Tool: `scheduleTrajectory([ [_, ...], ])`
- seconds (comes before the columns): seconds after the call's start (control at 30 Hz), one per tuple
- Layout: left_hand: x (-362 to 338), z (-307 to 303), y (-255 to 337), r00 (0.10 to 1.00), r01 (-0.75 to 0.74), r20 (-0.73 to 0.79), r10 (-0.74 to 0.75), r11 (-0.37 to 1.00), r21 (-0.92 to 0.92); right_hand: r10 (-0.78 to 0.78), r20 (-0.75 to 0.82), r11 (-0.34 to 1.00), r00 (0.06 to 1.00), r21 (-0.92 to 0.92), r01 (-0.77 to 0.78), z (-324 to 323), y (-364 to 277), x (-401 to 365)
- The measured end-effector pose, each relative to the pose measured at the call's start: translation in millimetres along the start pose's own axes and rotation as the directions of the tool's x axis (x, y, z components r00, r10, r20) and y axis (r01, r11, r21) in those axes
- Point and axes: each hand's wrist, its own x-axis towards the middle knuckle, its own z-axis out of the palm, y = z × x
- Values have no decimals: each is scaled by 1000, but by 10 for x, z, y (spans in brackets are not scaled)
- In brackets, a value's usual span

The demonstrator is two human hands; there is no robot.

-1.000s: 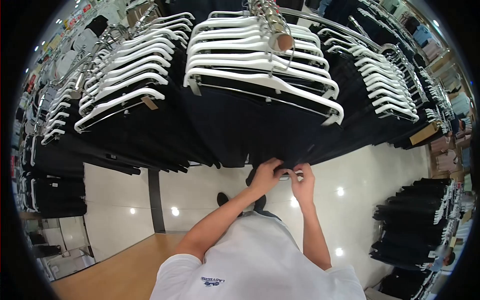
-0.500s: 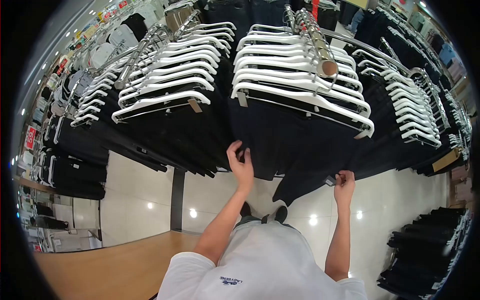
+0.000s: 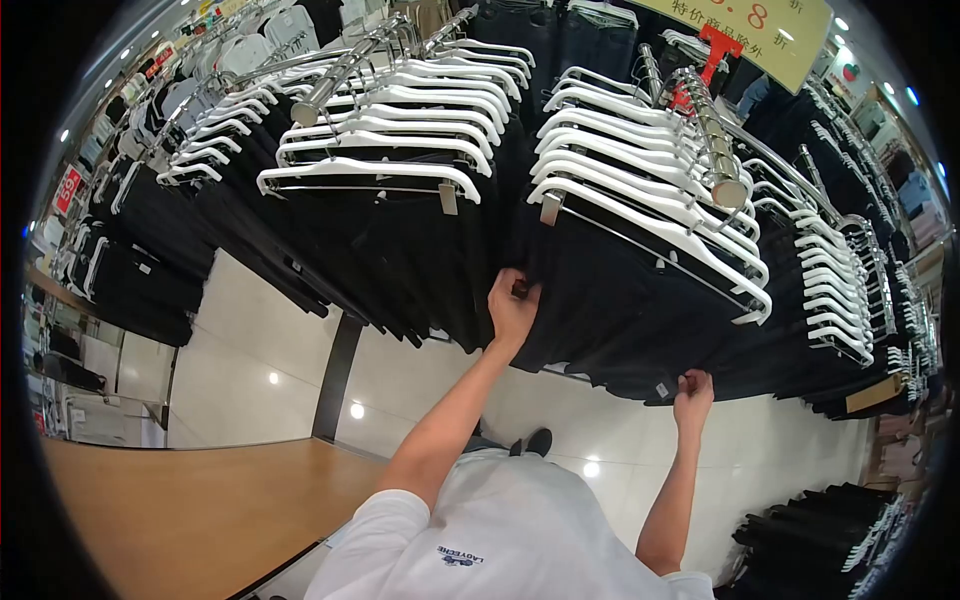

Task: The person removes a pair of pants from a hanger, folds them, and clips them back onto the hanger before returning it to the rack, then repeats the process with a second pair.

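Note:
A front pair of black trousers (image 3: 620, 300) hangs from a white clip hanger (image 3: 655, 235) on the middle rack arm. My left hand (image 3: 513, 310) is at the left edge of these trousers, its fingers curled in against the cloth. Lower and to the right, my right hand (image 3: 692, 400) pinches the dark cloth near its bottom edge. Just left of those fingers shows a small pale label (image 3: 661, 390). The cloth between both hands hangs in loose folds. Fingertips of both hands are partly hidden.
More black trousers (image 3: 400, 235) hang on white hangers to the left. A metal rail end (image 3: 728, 193) juts toward me. Behind it stands a yellow sign (image 3: 750, 30). A wooden surface (image 3: 200, 500) lies at lower left, and dark garments (image 3: 815, 540) hang at lower right.
My view has shifted, so the racks sit farther right and the yellow sign shows. The trouser leg that slanted down between my hands now hangs higher, more level with the others. My left fingers are curled tighter.

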Motion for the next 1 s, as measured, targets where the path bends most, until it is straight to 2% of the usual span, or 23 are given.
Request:
scheduleTrajectory([
  [0.03,-39,10,8,999,45,3,-45,999,-22,13,-5,1000,1000,14,-13,-1,2,-9],
  [0.13,-120,4,-17,995,54,73,-64,990,131,116,66,982,991,143,-124,37,133,17],
  [0.23,-170,-13,182,984,-179,40,175,950,256,240,124,915,963,303,-267,30,61,37],
  [0.33,-264,84,139,979,-202,75,189,948,248,241,154,879,958,384,-282,19,43,48],
  [0.43,-330,128,151,964,-265,90,251,939,218,206,132,925,970,297,-237,40,114,86],
  [0.53,-374,113,172,962,-261,140,235,941,215,269,173,810,948,491,-320,66,106,79],
  [0.63,-403,96,155,958,-274,149,245,937,218,340,200,784,919,479,-394,22,-57,69],
  [0.83,-458,70,161,958,-272,157,239,931,244,326,171,818,930,442,-368,36,-139,66],
  [1.0,-487,49,155,960,-277,100,261,936,217,301,175,838,937,420,-348,48,-54,64],
])
